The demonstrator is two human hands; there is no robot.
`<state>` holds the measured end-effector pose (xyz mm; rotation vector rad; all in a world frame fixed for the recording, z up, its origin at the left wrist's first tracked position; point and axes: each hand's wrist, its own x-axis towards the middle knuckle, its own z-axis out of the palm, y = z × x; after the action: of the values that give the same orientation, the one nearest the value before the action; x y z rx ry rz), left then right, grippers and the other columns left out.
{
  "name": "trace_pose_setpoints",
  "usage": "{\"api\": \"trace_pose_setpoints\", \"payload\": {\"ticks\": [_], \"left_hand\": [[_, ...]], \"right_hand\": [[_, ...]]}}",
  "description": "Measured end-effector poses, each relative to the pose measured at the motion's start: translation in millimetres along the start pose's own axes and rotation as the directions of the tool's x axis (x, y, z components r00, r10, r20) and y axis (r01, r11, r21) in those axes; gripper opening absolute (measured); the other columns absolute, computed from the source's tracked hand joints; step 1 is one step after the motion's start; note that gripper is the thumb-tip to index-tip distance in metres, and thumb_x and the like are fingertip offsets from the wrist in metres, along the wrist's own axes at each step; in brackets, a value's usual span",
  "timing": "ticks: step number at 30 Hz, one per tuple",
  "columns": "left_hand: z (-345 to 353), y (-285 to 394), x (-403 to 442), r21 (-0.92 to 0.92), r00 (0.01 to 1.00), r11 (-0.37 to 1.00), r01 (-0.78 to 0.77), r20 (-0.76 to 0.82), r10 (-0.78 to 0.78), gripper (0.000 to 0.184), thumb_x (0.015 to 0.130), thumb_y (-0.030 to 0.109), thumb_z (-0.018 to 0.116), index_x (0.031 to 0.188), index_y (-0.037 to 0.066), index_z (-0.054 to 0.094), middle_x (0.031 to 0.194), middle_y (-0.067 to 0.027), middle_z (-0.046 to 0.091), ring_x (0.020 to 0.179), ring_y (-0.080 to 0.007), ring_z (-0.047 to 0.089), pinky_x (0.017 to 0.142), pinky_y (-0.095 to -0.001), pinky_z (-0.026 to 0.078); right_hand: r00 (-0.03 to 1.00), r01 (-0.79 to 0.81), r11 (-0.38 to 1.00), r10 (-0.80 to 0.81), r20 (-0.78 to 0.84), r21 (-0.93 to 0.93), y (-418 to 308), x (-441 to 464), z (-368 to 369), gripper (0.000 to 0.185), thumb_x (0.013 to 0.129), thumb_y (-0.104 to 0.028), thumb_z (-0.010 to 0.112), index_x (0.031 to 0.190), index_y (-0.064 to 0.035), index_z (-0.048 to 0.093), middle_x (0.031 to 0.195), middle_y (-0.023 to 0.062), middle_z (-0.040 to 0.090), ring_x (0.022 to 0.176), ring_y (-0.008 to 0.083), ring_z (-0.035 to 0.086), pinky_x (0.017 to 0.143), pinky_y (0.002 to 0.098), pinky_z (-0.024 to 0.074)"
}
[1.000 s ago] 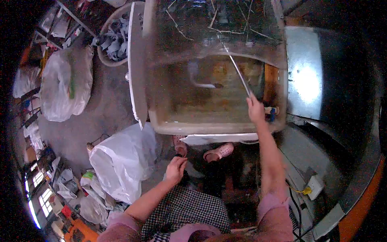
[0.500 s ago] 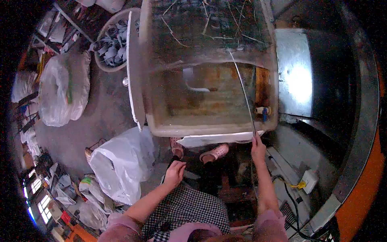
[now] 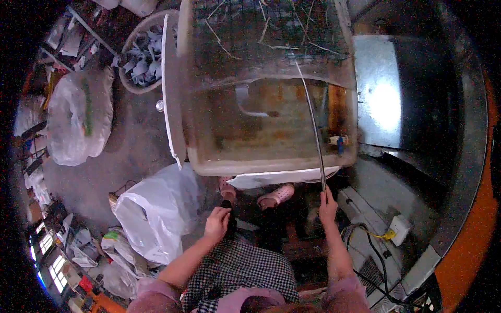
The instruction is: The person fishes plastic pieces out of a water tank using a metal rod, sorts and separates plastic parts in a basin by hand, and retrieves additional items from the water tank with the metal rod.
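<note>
My right hand (image 3: 327, 207) is closed around the near end of a long, thin metal rod (image 3: 315, 125). The rod crosses the front rim of a large water-filled tank (image 3: 235, 168) and slants away to the left. Its far tip lies by a dark mesh (image 3: 282, 31) with several pale, thin strands across it. My left hand (image 3: 216, 223) hovers above my lap, left of the rod, with its fingers curled together. Whatever it may hold is hidden. Inside the tank, a pale curved piece (image 3: 250, 110) shows through the water.
A blue-handled valve (image 3: 340, 143) is at the tank's right front corner. White plastic bags (image 3: 151, 219) stand on the left floor, and a round basket (image 3: 127, 78) holds grey scraps. A bright metal sheet (image 3: 377, 94) and cables (image 3: 373, 250) are on the right.
My right hand has drawn back toward my body with the rod, moving slightly left. My left hand has shifted a little to the left. The view has tilted slightly.
</note>
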<state>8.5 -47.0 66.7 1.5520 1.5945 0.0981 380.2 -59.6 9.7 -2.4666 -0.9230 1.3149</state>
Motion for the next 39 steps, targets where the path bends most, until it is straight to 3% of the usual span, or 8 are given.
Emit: {"api": "trace_pose_setpoints", "payload": {"ticks": [3,6,8,14,21,34,37,39], "left_hand": [[8,-9,-1,-0.019,0.997,0.997,-0.077,0.025,0.078,0.015,0.080,0.008,0.054,0.093,0.003,0.059,0.088,-0.0154,0.054,0.078,-0.0333,0.055,0.066,-0.0389,0.045],[9,13,1,-0.042,0.998,0.997,-0.058,0.022,0.059,0.014,0.080,0.008,0.054,0.092,0.002,0.058,0.087,-0.0155,0.054,0.075,-0.0333,0.055,0.065,-0.0393,0.045],[13,12,-1,-0.056,0.994,0.992,-0.110,0.000,0.110,0.013,0.080,0.007,0.054,0.091,0.001,0.058,0.086,-0.0155,0.054,0.076,-0.0331,0.055,0.065,-0.0392,0.045],[6,9,-6,-0.050,0.999,0.998,-0.038,0.006,0.038,0.013,0.080,0.006,0.054,0.091,0.001,0.058,0.086,-0.0155,0.054,0.077,-0.0332,0.055,0.066,-0.0386,0.045],[-2,-5,-7,-0.034,0.999,0.998,-0.048,-0.016,0.047,0.015,0.079,0.007,0.055,0.094,0.002,0.058,0.087,-0.0154,0.054,0.079,-0.0343,0.055,0.066,-0.0387,0.046],[20,6,41,0.038,0.989,0.990,-0.138,-0.047,0.140,0.020,0.078,0.012,0.055,0.096,0.003,0.056,0.086,-0.0185,0.054,0.083,-0.0349,0.054,0.069,-0.0408,0.045],[59,-18,114,-0.071,0.991,0.993,-0.095,-0.104,0.088,0.026,0.076,0.016,0.057,0.096,0.000,0.053,0.087,-0.0217,0.056,0.080,-0.0362,0.055,0.072,-0.0431,0.044],[88,-48,182,-0.203,0.983,0.961,0.186,0.052,-0.179,0.034,0.076,0.022,0.058,0.098,-0.003,0.052,0.086,-0.0220,0.058,0.078,-0.0363,0.057,0.072,-0.0440,0.044]], "right_hand": [[0.982,0.149,0.988,-0.143,-0.123,0.038,-3,-7,0,0.037,0.089,-0.021,0.047,0.119,-0.0009,0.047,0.108,0.0174,0.057,0.100,0.0247,0.056,0.083,0.0290,0.0410],[0.967,0.174,0.980,-0.187,-0.170,-0.092,-2,30,17,0.039,0.088,-0.029,0.046,0.123,-0.0109,0.046,0.083,0.0189,0.061,0.064,0.0268,0.057,0.060,0.0346,0.0445],[0.976,0.175,0.983,-0.167,-0.139,0.048,-28,42,24,0.036,0.088,-0.021,0.047,0.119,-0.0009,0.047,0.110,0.0184,0.056,0.099,0.0244,0.056,0.083,0.0282,0.0412],[0.942,0.278,0.960,-0.282,-0.181,-0.045,-48,68,44,0.041,0.088,-0.029,0.046,0.124,-0.0089,0.045,0.084,0.0233,0.059,0.071,0.0352,0.057,0.064,0.0401,0.0438],[0.927,0.318,0.942,-0.333,-0.170,-0.110,-29,57,28,0.041,0.088,-0.031,0.045,0.124,-0.0104,0.044,0.077,0.0254,0.057,0.068,0.0367,0.056,0.062,0.0432,0.0428],[0.985,-0.077,0.914,0.131,0.110,-0.399,26,-93,-69,0.038,0.091,-0.027,0.043,0.125,-0.0094,0.044,0.061,0.0087,0.050,0.051,0.0147,0.040,0.052,0.0286,0.0381],[0.986,0.103,0.982,-0.080,0.145,-0.160,67,-53,-17,0.037,0.092,-0.025,0.041,0.125,-0.0074,0.043,0.061,0.0042,0.049,0.051,0.0150,0.043,0.053,0.0293,0.0392],[0.918,0.396,0.918,-0.396,0.023,-0.004,69,-32,26,0.033,0.092,-0.024,0.042,0.119,-0.0055,0.047,0.058,0.0002,0.044,0.048,0.0134,0.041,0.048,0.0278,0.0374]]}}
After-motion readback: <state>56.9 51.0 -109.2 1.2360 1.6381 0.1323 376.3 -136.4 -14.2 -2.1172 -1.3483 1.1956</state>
